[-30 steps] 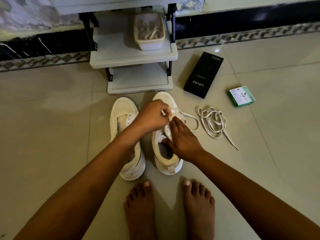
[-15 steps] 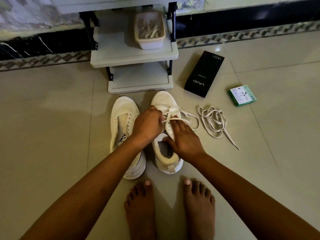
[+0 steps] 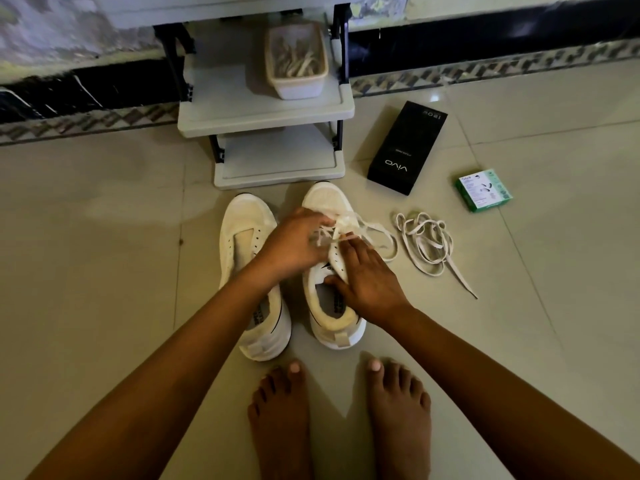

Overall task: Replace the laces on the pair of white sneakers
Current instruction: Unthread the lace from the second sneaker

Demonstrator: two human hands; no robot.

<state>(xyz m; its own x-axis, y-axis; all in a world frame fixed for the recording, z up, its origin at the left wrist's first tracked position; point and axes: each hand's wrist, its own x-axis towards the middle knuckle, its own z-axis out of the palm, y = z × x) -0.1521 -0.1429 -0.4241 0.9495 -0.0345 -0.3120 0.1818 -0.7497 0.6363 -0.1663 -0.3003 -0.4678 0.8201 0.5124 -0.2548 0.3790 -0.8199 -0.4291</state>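
Note:
Two white sneakers stand side by side on the tiled floor in the head view. The left sneaker [image 3: 246, 233] has bare eyelets and no lace. The right sneaker [image 3: 329, 199] is partly laced with a white lace [image 3: 375, 230] trailing off its right side. My left hand [image 3: 294, 244] is blurred over the eyelets and appears to pinch the lace. My right hand [image 3: 367, 282] holds the right sneaker by its collar, thumb inside the opening and fingers on the upper. A loose white lace [image 3: 426, 244] lies coiled on the floor to the right.
A grey two-tier rack [image 3: 266, 116] stands just beyond the sneakers, with a tub of laces [image 3: 296, 60] on its upper shelf. A black box [image 3: 407, 147] and a green box [image 3: 483, 190] lie to the right. My bare feet [image 3: 339, 410] are close behind the sneakers.
My left hand has shifted along the right sneaker's eyelets, pulling the lace across; my right hand has stayed on the shoe's collar. The view has drifted slightly.

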